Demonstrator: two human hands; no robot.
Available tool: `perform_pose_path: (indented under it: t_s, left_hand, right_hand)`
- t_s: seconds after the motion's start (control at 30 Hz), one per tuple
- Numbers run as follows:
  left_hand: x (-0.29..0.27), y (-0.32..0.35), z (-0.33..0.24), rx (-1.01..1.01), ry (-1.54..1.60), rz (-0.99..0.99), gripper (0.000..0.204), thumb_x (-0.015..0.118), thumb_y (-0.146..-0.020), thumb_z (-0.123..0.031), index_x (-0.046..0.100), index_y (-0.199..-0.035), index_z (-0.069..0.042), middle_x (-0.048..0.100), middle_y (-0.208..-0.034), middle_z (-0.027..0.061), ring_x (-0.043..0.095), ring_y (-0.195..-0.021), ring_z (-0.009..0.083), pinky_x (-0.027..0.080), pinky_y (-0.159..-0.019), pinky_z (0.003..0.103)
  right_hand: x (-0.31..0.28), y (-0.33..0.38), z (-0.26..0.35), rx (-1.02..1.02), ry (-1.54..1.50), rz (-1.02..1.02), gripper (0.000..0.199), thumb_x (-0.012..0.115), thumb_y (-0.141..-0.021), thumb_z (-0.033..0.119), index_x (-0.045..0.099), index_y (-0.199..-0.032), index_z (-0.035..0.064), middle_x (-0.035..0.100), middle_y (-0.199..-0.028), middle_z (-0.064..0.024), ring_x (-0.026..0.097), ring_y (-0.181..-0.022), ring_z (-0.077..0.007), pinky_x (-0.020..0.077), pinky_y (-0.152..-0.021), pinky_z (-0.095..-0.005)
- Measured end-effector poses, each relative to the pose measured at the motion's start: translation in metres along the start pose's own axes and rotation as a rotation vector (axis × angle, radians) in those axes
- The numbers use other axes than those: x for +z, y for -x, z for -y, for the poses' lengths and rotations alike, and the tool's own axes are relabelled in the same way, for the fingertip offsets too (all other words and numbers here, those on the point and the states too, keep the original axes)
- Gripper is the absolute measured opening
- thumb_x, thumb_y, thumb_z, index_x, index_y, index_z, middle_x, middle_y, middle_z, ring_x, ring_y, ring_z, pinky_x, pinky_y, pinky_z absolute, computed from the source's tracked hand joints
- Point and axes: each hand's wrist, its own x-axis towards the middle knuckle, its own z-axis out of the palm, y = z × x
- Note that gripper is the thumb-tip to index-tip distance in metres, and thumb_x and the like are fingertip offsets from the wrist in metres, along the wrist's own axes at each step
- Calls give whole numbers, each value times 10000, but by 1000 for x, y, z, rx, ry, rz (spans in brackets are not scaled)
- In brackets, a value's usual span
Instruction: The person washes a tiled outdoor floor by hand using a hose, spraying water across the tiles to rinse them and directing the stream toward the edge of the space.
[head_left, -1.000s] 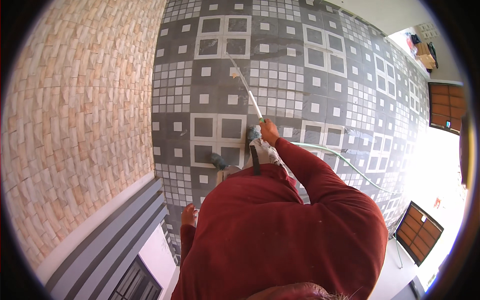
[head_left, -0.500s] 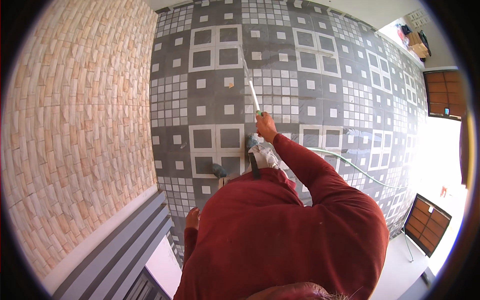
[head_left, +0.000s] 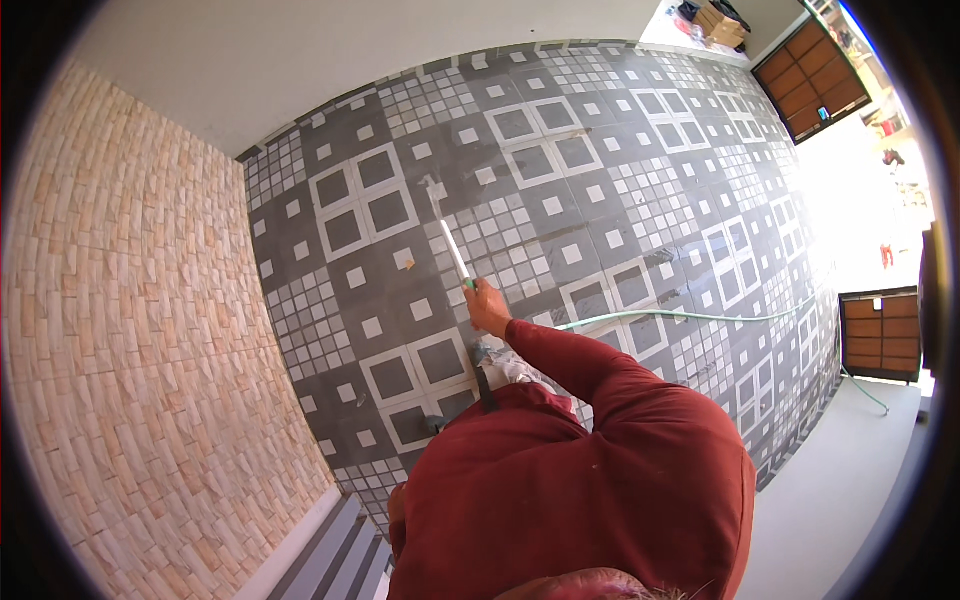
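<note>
My right hand [head_left: 487, 307] is wrapped around a white pipe nozzle [head_left: 454, 248] at its greenish near end. Clear water sprays from the far tip onto the patterned grey-and-white floor tiles [head_left: 360, 275]. A pale green hose [head_left: 680, 315] trails rightward over the floor from near my right forearm; its join with the pipe is hidden by my hand. My left hand [head_left: 398, 495] barely shows beside my red shirt, low at my left side, with its fingers hidden. Below my right hand, one blue-grey shoe [head_left: 488, 352] shows, partly covered by pale cloth.
A stone-patterned wall [head_left: 150, 300] runs along the left, with grey slats [head_left: 335, 550] below it. A plain wall [head_left: 330, 60] bounds the far side. Brown gate panels [head_left: 812, 80] stand at the right by a bright opening. Cardboard boxes [head_left: 718, 25] lie at the far right. A small brown scrap [head_left: 409, 265] lies on the tiles.
My view has turned, bringing more of the far wall in. The pipe now points more to the left, its spray landing on other tiles. Less of my left hand shows.
</note>
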Motion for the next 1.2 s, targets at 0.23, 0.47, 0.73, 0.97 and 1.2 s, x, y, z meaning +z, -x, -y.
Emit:
perform_pose_path:
  t_s: [0.23,0.47,0.73,0.97,1.2]
  left_hand:
    - [-19,-12,-21,-195,221,27,450,471,-906,-357,563,-1185,-16,624,-1037,86,644,-870,195,493,-628,323]
    - [-20,-18,-37,-301,324,45,469,467,-902,-372,557,-1198,-19,626,-1036,89,649,-870,197,485,-597,320]
    - [-11,46,-9,-389,379,-16,491,464,-898,-390,550,-1212,-22,629,-1036,92,654,-870,200,476,-562,317]
    - [7,100,-60,-436,462,-182,450,527,-895,-341,559,-1188,-1,635,-964,105,628,-860,194,479,-747,320]
    - [67,166,-71,-515,521,-199,476,535,-886,-378,554,-1213,-33,647,-993,85,612,-914,168,464,-727,309]
  right_hand:
    - [-20,-22,16,-82,218,-40,306,461,-943,332,490,-1045,45,616,-787,-254,573,-785,-475,424,-683,-551]
    - [-32,-70,21,-122,229,-92,324,444,-938,327,513,-965,11,615,-778,-282,573,-780,-486,432,-703,-567]
    - [-34,-111,62,-280,346,153,317,478,-917,328,606,-945,40,628,-819,-247,581,-780,-462,452,-698,-528]
    - [10,-134,74,-335,516,578,346,506,-893,373,660,-1017,89,646,-842,-206,613,-822,-408,476,-725,-455]
    - [70,-110,37,-366,701,966,381,493,-901,382,646,-1081,83,659,-936,-198,612,-911,-389,471,-799,-440]
